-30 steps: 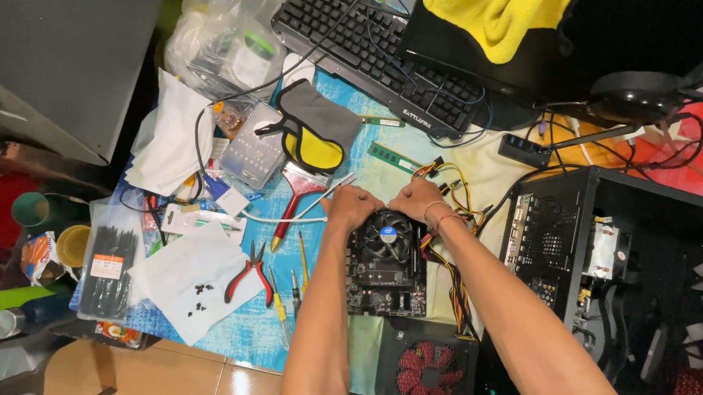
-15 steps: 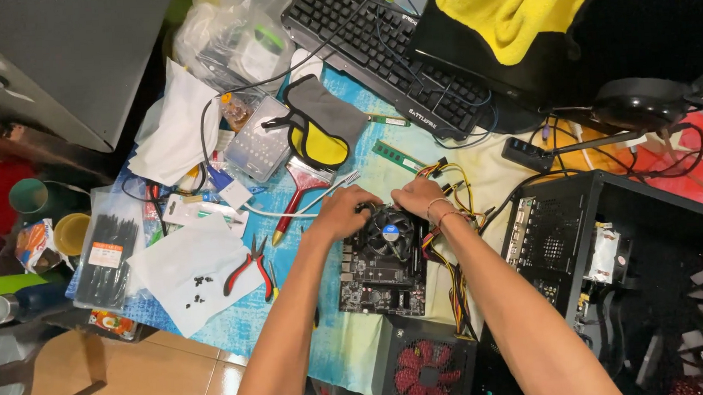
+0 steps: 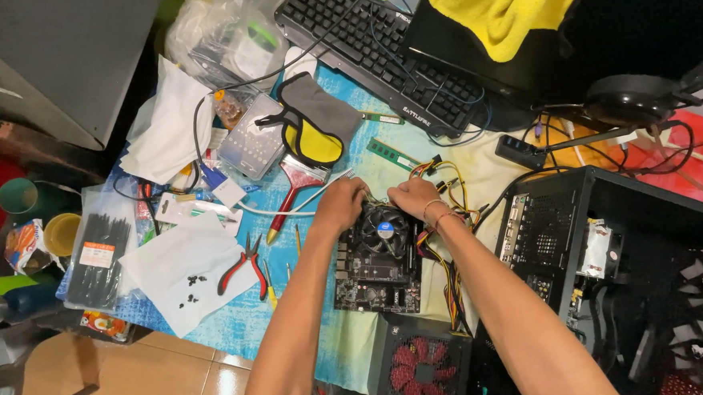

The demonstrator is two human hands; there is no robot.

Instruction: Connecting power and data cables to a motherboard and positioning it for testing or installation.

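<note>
A dark, flat circuit board (image 3: 377, 268), rectangular and crowded with small parts, lies on a pale cloth over the blue patterned mat (image 3: 133, 313); its long side runs from about 12 to 6 o'clock, with a round black fan (image 3: 383, 229) seated near its 12 o'clock end. The left hand (image 3: 341, 204) curls its fingers down over the board's corner at about 11 o'clock, touching the edge; whether they pinch anything cannot be told. The right hand (image 3: 414, 196) bends its fingers onto the fan's far rim, beside a bundle of yellow and black wires (image 3: 447, 186). Red-handled pliers (image 3: 243, 267) lie at 9 o'clock on white paper (image 3: 183, 282).
</note>
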